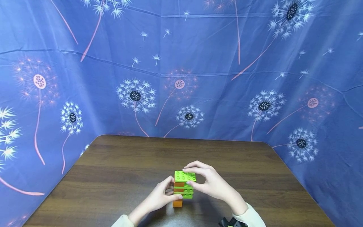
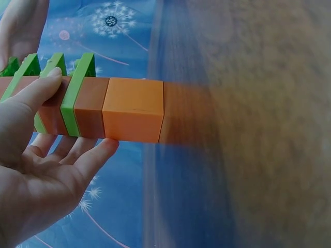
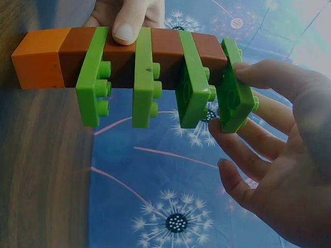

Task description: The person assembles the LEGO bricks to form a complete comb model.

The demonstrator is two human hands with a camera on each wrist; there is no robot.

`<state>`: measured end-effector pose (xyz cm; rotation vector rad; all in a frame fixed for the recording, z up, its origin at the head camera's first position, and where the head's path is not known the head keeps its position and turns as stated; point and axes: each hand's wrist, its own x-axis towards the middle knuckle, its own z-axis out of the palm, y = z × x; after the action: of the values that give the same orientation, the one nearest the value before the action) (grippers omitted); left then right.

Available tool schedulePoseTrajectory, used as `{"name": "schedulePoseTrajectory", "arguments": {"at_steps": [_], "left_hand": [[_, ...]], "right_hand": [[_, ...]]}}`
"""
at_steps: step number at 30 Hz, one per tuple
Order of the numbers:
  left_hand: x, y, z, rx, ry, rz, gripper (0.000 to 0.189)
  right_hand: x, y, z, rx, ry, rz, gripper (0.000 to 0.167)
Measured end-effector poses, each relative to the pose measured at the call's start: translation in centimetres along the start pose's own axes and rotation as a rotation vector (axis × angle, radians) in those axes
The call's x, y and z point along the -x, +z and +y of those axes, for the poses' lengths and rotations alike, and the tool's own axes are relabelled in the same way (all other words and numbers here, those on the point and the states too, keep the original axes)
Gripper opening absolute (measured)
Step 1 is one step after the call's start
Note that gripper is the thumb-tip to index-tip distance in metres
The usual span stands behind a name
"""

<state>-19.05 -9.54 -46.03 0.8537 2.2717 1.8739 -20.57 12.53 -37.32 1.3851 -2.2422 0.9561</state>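
Observation:
A tower of toy building bricks stands upright on the table, with an orange brick [image 2: 133, 103] at the bottom. Above it, brown bricks [image 3: 209, 49] alternate with several thin green bricks [image 3: 142, 98] that jut out to one side. My left hand [image 1: 160, 195] grips the tower around its middle, thumb on one face and fingers on the opposite one. At the top, my right hand [image 1: 211, 181] pinches the uppermost green brick [image 1: 184, 176] between thumb and fingers. In the right wrist view that brick sits slightly tilted against the brown brick below; whether it is fully seated I cannot tell.
The brown wooden table [image 1: 127, 157] extends around the tower. Blue cloth [image 1: 215, 94] with a dandelion print hangs behind and along both sides. A black device [image 1: 231, 222] is at the right wrist.

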Motion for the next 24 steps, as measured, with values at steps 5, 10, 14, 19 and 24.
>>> {"name": "schedulePoseTrajectory", "arguments": {"at_steps": [5, 10, 14, 19, 24], "left_hand": [[0.05, -0.02, 0.08, -0.012, -0.001, -0.003, 0.033], [0.04, -0.04, 0.21, -0.007, -0.006, -0.004, 0.033], [0.07, 0.01, 0.19, -0.006, 0.002, 0.002, 0.033], [0.04, 0.14, -0.08, -0.006, 0.011, 0.008, 0.034], [0.10, 0.12, -0.14, -0.052, 0.023, 0.001, 0.036]], "right_hand": [[-0.10, -0.08, -0.22, 0.063, 0.029, -0.021, 0.035], [-0.21, -0.06, -0.31, 0.065, 0.038, -0.036, 0.035], [-0.23, -0.06, -0.25, 0.040, 0.036, -0.046, 0.034], [-0.34, -0.11, -0.25, 0.018, 0.033, -0.056, 0.033], [-0.46, -0.09, -0.19, 0.015, 0.028, -0.053, 0.033]]}}
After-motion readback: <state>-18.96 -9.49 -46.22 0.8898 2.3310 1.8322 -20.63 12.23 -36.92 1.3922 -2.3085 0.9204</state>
